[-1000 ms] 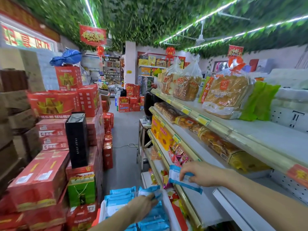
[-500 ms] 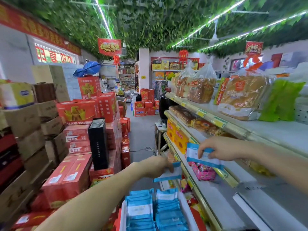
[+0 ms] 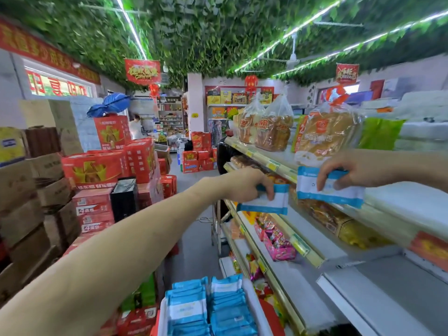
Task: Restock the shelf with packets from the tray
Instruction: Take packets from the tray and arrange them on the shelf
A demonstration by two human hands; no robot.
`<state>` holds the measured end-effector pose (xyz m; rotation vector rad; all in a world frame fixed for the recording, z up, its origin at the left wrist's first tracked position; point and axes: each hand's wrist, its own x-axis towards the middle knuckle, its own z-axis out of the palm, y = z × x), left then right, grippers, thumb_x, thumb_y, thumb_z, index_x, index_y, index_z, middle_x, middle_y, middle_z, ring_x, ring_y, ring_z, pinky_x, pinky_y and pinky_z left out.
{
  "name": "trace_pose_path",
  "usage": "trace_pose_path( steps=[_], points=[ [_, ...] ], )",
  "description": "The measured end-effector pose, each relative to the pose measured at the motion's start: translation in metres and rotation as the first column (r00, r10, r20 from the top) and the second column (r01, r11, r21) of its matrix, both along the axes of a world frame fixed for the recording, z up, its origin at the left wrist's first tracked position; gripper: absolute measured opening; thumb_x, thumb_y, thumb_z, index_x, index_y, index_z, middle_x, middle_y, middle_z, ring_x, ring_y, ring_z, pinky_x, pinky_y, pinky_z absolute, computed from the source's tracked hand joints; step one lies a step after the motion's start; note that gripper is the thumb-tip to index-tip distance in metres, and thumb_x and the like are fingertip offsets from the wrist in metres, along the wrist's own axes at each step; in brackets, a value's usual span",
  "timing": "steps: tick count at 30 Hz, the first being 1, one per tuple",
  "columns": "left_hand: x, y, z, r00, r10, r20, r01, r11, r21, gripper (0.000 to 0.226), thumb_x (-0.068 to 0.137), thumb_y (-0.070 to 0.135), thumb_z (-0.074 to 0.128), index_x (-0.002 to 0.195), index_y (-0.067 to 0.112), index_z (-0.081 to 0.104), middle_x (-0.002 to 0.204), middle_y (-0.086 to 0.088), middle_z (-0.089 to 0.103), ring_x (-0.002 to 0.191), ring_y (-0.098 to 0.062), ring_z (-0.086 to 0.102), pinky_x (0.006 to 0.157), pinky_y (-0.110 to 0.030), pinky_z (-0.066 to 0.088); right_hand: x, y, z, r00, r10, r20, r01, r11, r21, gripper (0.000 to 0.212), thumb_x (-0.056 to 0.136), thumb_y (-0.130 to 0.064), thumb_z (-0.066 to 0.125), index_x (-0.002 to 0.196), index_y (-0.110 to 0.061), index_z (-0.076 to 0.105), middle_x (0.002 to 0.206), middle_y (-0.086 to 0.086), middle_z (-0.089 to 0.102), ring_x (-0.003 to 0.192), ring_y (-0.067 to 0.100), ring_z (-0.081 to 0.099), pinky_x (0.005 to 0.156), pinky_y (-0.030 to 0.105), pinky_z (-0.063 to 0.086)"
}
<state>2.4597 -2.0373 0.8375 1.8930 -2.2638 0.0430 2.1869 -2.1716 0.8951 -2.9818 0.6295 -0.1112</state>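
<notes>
My left hand (image 3: 244, 184) grips a blue and white packet (image 3: 269, 202) in front of the shelf edge. My right hand (image 3: 349, 169) holds a second blue and white packet (image 3: 337, 192) just above the bare white top shelf (image 3: 407, 202). Below, at the bottom centre, a white tray (image 3: 253, 301) holds several more blue packets (image 3: 206, 309) in two stacks.
Bagged bread loaves (image 3: 324, 137) stand on the top shelf behind my right hand. Lower shelves (image 3: 303, 248) carry pink and yellow snack packs. Red cartons (image 3: 94, 166) and brown boxes line the left side of the aisle.
Both hands have risen with their packets. The right hand moved up to the top shelf, and the left hand lifted its packet from near the tray to shelf height.
</notes>
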Motion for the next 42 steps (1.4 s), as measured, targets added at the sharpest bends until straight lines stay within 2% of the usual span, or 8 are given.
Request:
trace_pose_path(
  steps=[3, 7, 10, 15, 20, 26, 33, 42],
  points=[
    [-0.033, -0.021, 0.029, 0.997, -0.066, -0.026, 0.066, 0.998, -0.002, 0.045, 0.089, 0.001, 0.05, 0.105, 0.035, 0.074, 0.112, 0.005, 0.067, 0.094, -0.021, 0.063, 0.085, -0.042, 0.055, -0.046, -0.004, 0.014, 0.996, -0.073, 0.055, 0.074, 0.997, -0.016, 0.043, 0.088, -0.008, 0.078, 0.091, -0.051, 0.075, 0.103, -0.022, 0.066, 0.096, -0.005, 0.058, 0.08, 0.012, 0.042],
    [-0.091, -0.055, 0.061, 0.982, -0.181, -0.053, 0.178, 0.983, -0.05, 0.043, 0.09, -0.003, 0.053, 0.104, 0.031, 0.075, 0.107, 0.005, 0.066, 0.085, -0.01, 0.06, 0.073, -0.03, 0.05, -0.118, -0.005, 0.03, 0.975, -0.219, 0.048, 0.219, 0.976, -0.002, 0.046, 0.088, -0.003, 0.073, 0.093, -0.048, 0.075, 0.109, -0.014, 0.067, 0.1, 0.006, 0.059, 0.089, 0.03, 0.047],
    [-0.137, -0.081, 0.077, 0.963, -0.26, -0.071, 0.253, 0.963, -0.089, 0.04, 0.091, 0.001, 0.058, 0.104, 0.035, 0.075, 0.088, 0.001, 0.062, 0.068, -0.01, 0.053, 0.06, -0.027, 0.04, -0.174, 0.002, 0.039, 0.943, -0.327, 0.052, 0.329, 0.944, -0.022, 0.041, 0.088, 0.001, 0.07, 0.094, -0.039, 0.077, 0.11, -0.014, 0.066, 0.098, -0.005, 0.056, 0.087, 0.021, 0.044],
    [-0.226, -0.113, 0.09, 0.902, -0.425, -0.077, 0.414, 0.902, -0.122, 0.035, 0.095, 0.007, 0.061, 0.107, 0.038, 0.074, 0.097, 0.01, 0.057, 0.078, -0.009, 0.052, 0.065, -0.028, 0.038, -0.273, 0.02, 0.043, 0.836, -0.544, 0.066, 0.547, 0.837, -0.034, 0.042, 0.089, 0.004, 0.061, 0.095, -0.034, 0.077, 0.12, -0.01, 0.065, 0.111, 0.015, 0.057, 0.1, 0.037, 0.045],
    [-0.305, -0.136, 0.091, 0.818, -0.549, -0.17, 0.532, 0.836, -0.135, 0.041, 0.091, -0.001, 0.061, 0.103, 0.035, 0.077, 0.109, 0.003, 0.063, 0.088, -0.015, 0.059, 0.077, -0.034, 0.051, -0.374, 0.042, 0.041, 0.695, -0.714, 0.091, 0.717, 0.697, -0.003, 0.045, 0.087, 0.005, 0.06, 0.093, -0.037, 0.075, 0.121, -0.016, 0.063, 0.113, 0.012, 0.057, 0.105, 0.045, 0.044],
    [-0.366, -0.145, 0.101, 0.718, -0.68, -0.146, 0.671, 0.733, -0.112, 0.044, 0.094, 0.001, 0.06, 0.103, 0.042, 0.075, 0.117, 0.014, 0.063, 0.098, -0.006, 0.059, 0.08, -0.025, 0.047, -0.441, 0.068, 0.018, 0.542, -0.834, 0.102, 0.833, 0.549, 0.071, 0.043, 0.087, 0.007, 0.055, 0.089, -0.032, 0.073, 0.113, -0.016, 0.062, 0.1, 0.008, 0.056, 0.079, 0.026, 0.041],
    [-0.405, -0.147, 0.111, 0.621, -0.772, -0.134, 0.76, 0.635, -0.137, 0.048, 0.093, 0.0, 0.062, 0.101, 0.045, 0.075, 0.127, 0.02, 0.063, 0.112, -0.008, 0.061, 0.099, -0.035, 0.053, -0.444, 0.036, -0.021, 0.585, -0.805, 0.099, 0.811, 0.582, -0.054, 0.042, 0.09, 0.002, 0.054, 0.096, -0.035, 0.072, 0.111, -0.017, 0.06, 0.106, 0.01, 0.059, 0.104, 0.037, 0.048],
    [-0.42, -0.152, 0.116, 0.583, -0.801, -0.132, 0.793, 0.597, -0.12, 0.047, 0.095, -0.001, 0.061, 0.101, 0.043, 0.075, 0.126, 0.016, 0.063, 0.112, -0.013, 0.061, 0.094, -0.035, 0.057, -0.447, 0.029, -0.032, 0.655, -0.738, 0.16, 0.754, 0.627, -0.196, 0.02, 0.099, -0.017, 0.065, 0.101, -0.035, 0.073, 0.124, -0.006, 0.052, 0.117, 0.017, 0.052, 0.106, 0.04, 0.045]
  ],
)
